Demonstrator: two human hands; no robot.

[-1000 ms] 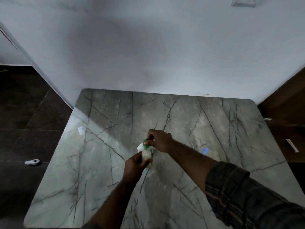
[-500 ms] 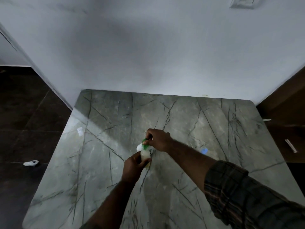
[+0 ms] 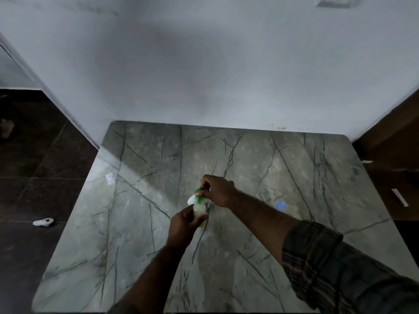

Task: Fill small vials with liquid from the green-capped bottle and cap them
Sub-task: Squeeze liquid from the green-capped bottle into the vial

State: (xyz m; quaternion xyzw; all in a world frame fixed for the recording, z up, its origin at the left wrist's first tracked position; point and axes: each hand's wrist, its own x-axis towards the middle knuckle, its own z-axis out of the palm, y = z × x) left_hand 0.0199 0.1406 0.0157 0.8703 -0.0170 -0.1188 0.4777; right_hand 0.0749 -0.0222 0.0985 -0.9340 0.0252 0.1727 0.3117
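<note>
I see a dim, grey feed. A pale band of light crosses the counter (image 3: 136,223) from its left edge, with soft glare there. A broad blurred shadow darkens the wall (image 3: 226,64). The floor (image 3: 34,257) is nearly black. Straight edges bow toward the corners, and detail is soft and noisy.

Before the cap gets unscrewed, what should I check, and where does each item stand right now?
1. Body of bottle gripped by left hand: ok.
2. Top of green cap pinched by right hand: ok.
3. Liquid in bottle: ok, pale liquid shows.
4. Cap already loose: cannot tell.
5. Vial ready to fill: cannot tell; the white object beside the bottle is half hidden.
</note>
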